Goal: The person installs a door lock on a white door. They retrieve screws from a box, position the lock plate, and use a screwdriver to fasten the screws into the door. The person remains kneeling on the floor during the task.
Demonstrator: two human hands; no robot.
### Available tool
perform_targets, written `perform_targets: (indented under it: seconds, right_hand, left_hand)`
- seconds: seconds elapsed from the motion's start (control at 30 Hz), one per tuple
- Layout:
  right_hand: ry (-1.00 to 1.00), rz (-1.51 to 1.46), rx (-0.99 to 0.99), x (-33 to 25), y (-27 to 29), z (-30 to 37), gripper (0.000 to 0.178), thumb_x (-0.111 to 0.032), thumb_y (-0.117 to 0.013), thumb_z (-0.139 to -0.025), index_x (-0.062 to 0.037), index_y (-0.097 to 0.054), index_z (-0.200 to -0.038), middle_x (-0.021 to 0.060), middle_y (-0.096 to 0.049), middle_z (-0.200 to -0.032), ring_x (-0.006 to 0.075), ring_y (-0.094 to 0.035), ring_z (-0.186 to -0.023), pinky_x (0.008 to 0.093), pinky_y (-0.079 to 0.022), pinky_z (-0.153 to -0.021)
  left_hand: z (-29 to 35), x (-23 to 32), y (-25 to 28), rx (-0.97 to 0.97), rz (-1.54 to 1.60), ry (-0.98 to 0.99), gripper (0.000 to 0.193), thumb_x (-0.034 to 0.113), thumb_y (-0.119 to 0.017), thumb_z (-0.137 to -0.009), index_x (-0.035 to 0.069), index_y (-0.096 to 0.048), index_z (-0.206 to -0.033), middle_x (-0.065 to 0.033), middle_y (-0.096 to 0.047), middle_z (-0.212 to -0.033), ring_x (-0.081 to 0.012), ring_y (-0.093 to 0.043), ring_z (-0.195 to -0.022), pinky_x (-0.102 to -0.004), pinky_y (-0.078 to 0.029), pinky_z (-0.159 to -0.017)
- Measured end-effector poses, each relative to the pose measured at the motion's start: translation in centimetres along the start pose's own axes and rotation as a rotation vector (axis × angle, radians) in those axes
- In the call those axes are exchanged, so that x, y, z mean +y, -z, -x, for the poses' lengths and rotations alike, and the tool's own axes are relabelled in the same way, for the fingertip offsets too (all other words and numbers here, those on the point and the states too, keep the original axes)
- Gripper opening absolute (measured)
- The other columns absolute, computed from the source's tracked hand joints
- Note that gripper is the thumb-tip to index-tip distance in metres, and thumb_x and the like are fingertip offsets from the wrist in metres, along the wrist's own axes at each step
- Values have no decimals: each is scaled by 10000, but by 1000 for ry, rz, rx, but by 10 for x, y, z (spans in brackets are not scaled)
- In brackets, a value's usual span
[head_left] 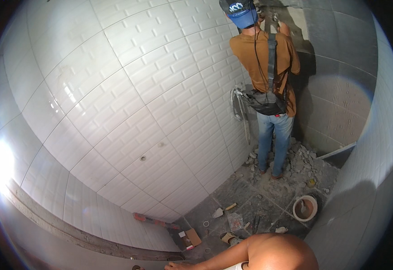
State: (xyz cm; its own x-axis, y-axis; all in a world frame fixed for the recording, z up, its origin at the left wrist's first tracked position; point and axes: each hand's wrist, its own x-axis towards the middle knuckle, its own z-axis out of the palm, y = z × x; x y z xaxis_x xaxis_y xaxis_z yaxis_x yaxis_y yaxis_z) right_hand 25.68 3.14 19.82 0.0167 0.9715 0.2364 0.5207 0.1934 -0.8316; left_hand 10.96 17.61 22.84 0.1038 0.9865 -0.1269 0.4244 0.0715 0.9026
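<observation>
A bare arm reaches leftward along the lower edge from a large rounded bare shoulder or knee. At its end is what looks like my right hand (178,266), low by a grey ledge. The lower edge cuts it off, so its fingers and anything in them cannot be made out. My left hand is out of view. Left of the visible hand, a small dark object (136,267) pokes in at the lower edge. A sandal (227,238) shows on the floor beyond the arm.
A co-worker in a brown shirt (264,58) stands facing the broken far wall, hands raised to it. Rubble (304,166) surrounds their feet. A white bucket (305,198) holds a trowel. Another trowel (223,210), an open cardboard box (192,237) and a red level (153,220) lie nearer.
</observation>
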Motion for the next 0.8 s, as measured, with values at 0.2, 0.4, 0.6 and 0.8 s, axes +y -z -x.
perform_targets:
  seconds: [0.2, 0.4, 0.6, 0.8]
  right_hand:
    - [-166, 259, -67, -33, 24, 10, 333, -235, -461, -932, -109, -573, -1219, 161, -571, -1170, 397, -587, -1035, 577, -470, -816]
    - [-109, 100, -9, -41, 45, 19, 312, -276, -462, -929, -128, -614, -1156, 187, -613, -1075, 381, -617, -990, 538, -485, -803]
    - [-24, -23, -25, 36, -29, -16, 299, -321, -484, -923, -123, -652, -1071, 216, -636, -1010, 350, -633, -964, 512, -478, -806]
    - [17, 121, 111, 28, -35, 1, 271, -250, -494, -902, -95, -665, -1044, 216, -661, -979, 370, -640, -926, 523, -466, -811]
  left_hand:
    - [1, 3, 0, -2, -4, -15, 331, 175, -536, -864, 224, -561, -1190, -7, -529, -696, -115, -421, -471, -294, -325, -391]
    - [3, 2, -2, -3, -7, -29, 334, 172, -532, -862, 226, -559, -1191, -7, -527, -695, -115, -418, -468, -295, -324, -389]
    - [3, 10, -7, -22, -10, -62, 338, 168, -528, -860, 228, -558, -1191, -8, -526, -695, -116, -416, -465, -296, -323, -387]
    - [5, -1, 0, 0, -9, -54, 341, 164, -524, -858, 229, -556, -1192, -8, -524, -694, -116, -414, -461, -297, -323, -385]
